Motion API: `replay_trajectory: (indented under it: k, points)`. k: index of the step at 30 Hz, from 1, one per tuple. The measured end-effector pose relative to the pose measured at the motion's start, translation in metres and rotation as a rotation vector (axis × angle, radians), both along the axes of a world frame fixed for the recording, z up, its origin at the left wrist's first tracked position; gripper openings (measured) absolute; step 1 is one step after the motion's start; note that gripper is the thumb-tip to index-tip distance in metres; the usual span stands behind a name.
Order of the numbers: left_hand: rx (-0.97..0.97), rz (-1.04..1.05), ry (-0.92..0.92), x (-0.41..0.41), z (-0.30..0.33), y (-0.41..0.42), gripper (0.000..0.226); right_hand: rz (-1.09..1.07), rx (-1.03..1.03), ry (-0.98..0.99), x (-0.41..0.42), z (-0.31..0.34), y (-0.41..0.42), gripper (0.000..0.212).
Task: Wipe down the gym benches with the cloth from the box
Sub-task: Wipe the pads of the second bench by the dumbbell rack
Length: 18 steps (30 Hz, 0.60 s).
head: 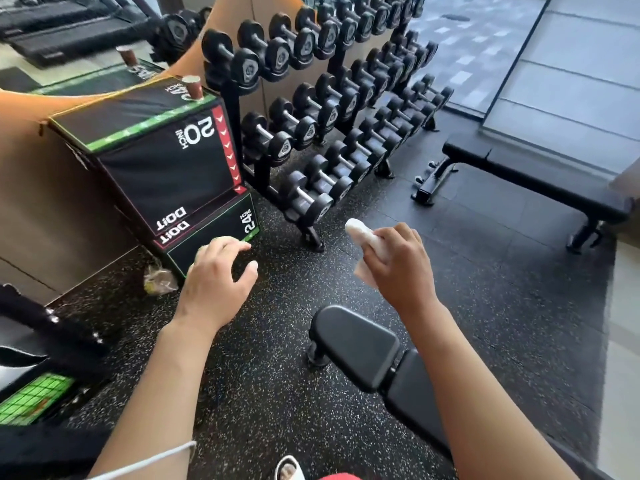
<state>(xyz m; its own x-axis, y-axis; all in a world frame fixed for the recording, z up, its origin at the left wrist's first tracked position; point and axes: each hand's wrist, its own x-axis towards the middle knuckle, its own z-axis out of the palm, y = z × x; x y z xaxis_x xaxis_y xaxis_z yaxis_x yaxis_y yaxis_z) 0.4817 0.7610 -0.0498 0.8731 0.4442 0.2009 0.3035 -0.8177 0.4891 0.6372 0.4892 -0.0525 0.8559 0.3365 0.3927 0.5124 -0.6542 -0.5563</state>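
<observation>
Right hand (398, 265) up in the air, fingers (375, 252) curled round a bunched white cloth (363, 237). Left hand (214, 282) holds nothing, fingers spread and relaxed. Near bench (356, 344) pad end just below right wrist, second flat bench (519, 168) well apart by window; speckled floor (485, 289) between them. Dumbbell rack (329, 116) beside plyo box (166, 161) at left

I can read print only on the stacked black jump boxes at the left of the frame, all of it upside down to me. The upper box (152, 143) shows "20 INCH" on its front near the top and "DOIT" at its lower edge. The lower box (207, 233) shows "DOIT" again and "24 INCH" at its right end. The dumbbell end markings are too small to read.
</observation>
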Motion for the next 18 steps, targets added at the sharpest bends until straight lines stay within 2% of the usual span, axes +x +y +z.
replay_trajectory:
  k: [5, 13, 18]
  points:
    - [-0.045, 0.006, -0.012, 0.002, -0.012, 0.037, 0.036, -0.003, -0.036, 0.006, 0.003, -0.002, 0.037, 0.023]
    - [-0.055, 0.04, -0.027, 0.011, -0.016, 0.081, 0.05, 0.006, -0.036, -0.022, 0.028, -0.007, 0.088, 0.024]
    - [-0.028, 0.058, -0.05, 0.036, -0.012, 0.104, 0.047, 0.014, 0.002, -0.038, 0.056, -0.012, 0.12, 0.025]
